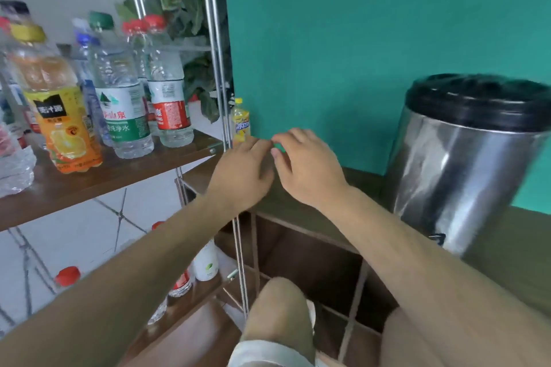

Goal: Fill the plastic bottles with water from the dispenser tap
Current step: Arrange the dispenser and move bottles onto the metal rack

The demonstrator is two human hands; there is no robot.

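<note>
The dispenser [465, 164] is a shiny steel drum with a black lid; it is blurry, and its right side is cut off by the edge of the view; its tap [437, 238] is just a small dark bit low down, hard to make out. It stands on the brown bench [507, 250] at the right, by the green wall [328, 39].

The bottles [122, 107] stand on a shelf [119, 171] at the left, well apart from the dispenser; the ones at the far left are blurry and cut off. A small yellow bottle [241, 121] stands by the wall past the shelf post; its bottom is hidden behind the left hand [243, 171]. On the lower shelf [190, 301] more bottles are partly hidden by the left arm; a white bottle [205, 262] shows there. A knee [280, 307] shows at the bottom.

Both arms reach forward, and the hands meet in the middle, in front of the wall. The left hand has its back to us, fingers fairly straight; it holds nothing that I can see. The right hand [305, 168] has bent fingers whose tips touch the left fingertips; I cannot tell if it pinches something small.
</note>
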